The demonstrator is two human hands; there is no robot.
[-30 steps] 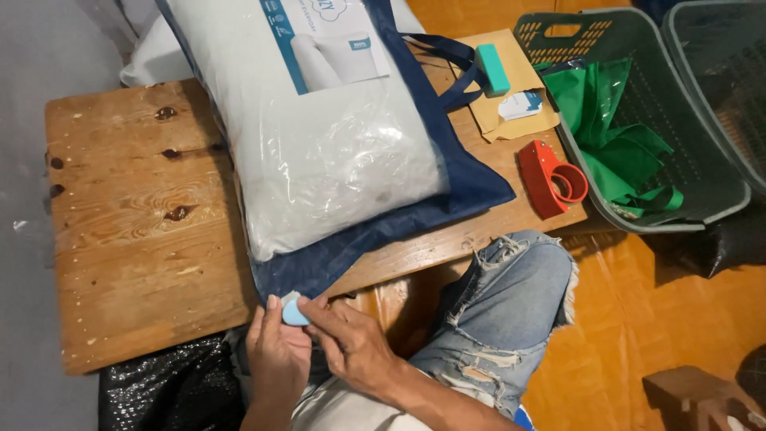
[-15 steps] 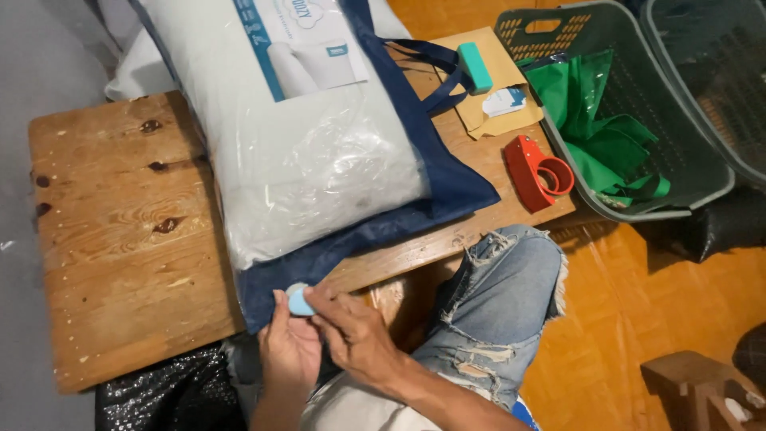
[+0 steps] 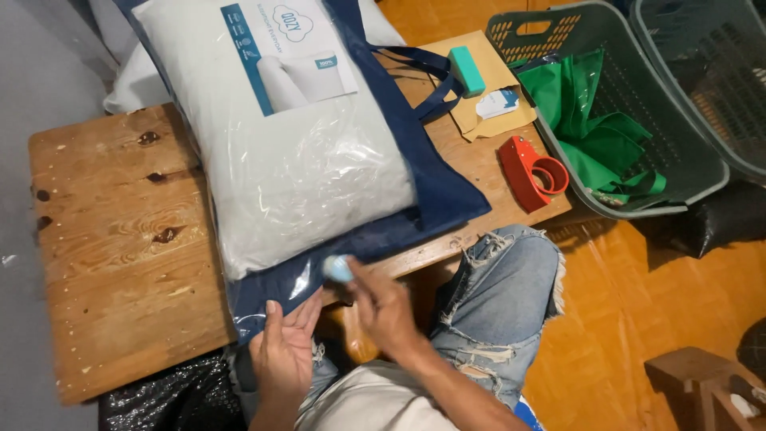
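A white pillow in clear plastic wrap (image 3: 295,152) lies on a dark blue tote bag (image 3: 435,191) spread over a wooden table (image 3: 112,239). My right hand (image 3: 383,307) pinches a small light blue object (image 3: 338,268) against the bag's near edge. Fingers together, my left hand (image 3: 283,351) rests flat on the plastic and the bag's near corner at the table's front edge.
A red tape dispenser (image 3: 533,172), a teal block (image 3: 467,70) and a small card (image 3: 498,102) on brown paper lie at the table's right end. Two grey laundry baskets (image 3: 686,172) stand on the right; the nearer one holds green fabric (image 3: 594,132). A wooden stool (image 3: 702,383) sits bottom right.
My right hand has carried the light blue object rightward along the bag's near edge. My left hand has stayed at the corner. The camera has shifted slightly.
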